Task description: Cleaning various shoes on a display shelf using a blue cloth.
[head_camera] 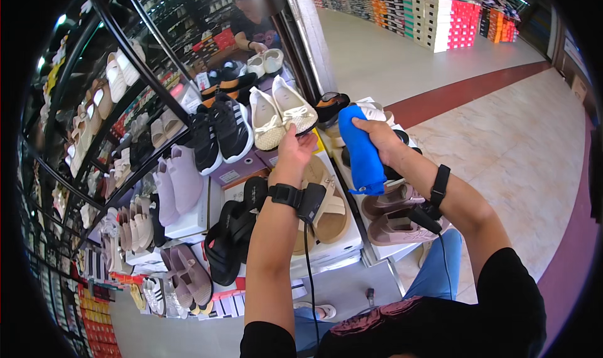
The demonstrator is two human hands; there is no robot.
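My left hand is at the toe of the right-hand cream woven flat shoe, which has a bow. The thumb lies against the toe and the fingers curl beneath it. Its mate, another cream flat, stands close beside it on a purple shoebox. In my right hand is a bundled bright blue cloth, gripped near its upper end and hanging over the shoes on the right. Both wrists carry black strapped devices with cables.
Black sneakers, lilac shoes, black slides and beige sandals crowd the stacked boxes. Mauve shoes sit to the right. A glass pane with a dark frame rises behind. Shoebox stacks stand across the floor.
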